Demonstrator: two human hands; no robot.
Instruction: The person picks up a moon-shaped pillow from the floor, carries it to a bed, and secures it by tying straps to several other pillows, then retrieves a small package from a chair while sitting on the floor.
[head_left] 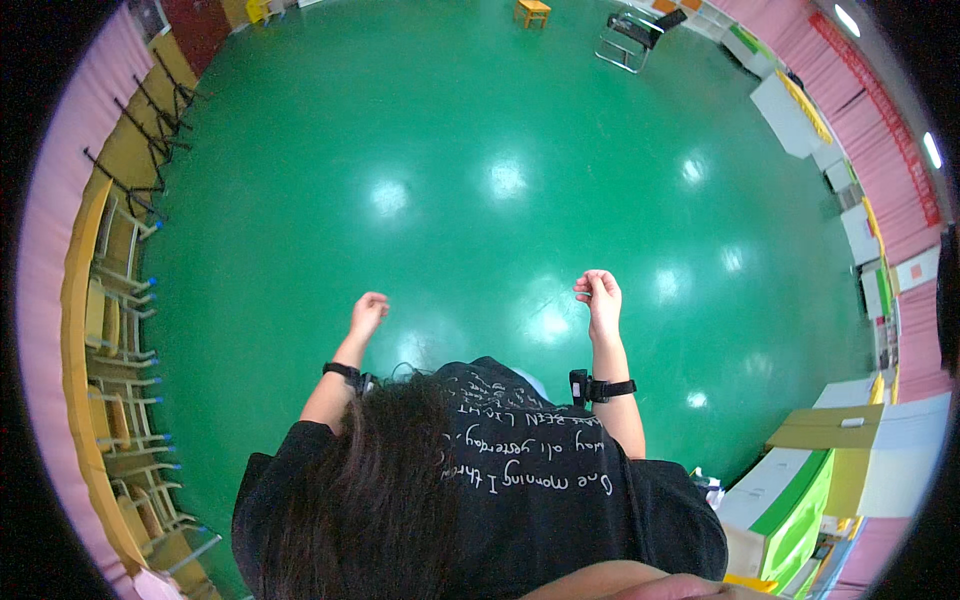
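Both my forearms reach forward over the green floor, far apart from each other. My left hand is loosely curled with its fingers bent inward, a little smeared, and I see nothing in it. Farther to the right, my right hand is raised, its fingers curled in toward the thumb and nothing visible between them. Neither hand touches any object. Black straps with small dark devices sit on my left wrist and right wrist. A black T-shirt with white lettering covers my body.
Stacked chairs and black tripods or stands line the left wall. At the far side are a small wooden stool and a black metal-framed chair. White and green cabinets stand along the right, before pink curtains.
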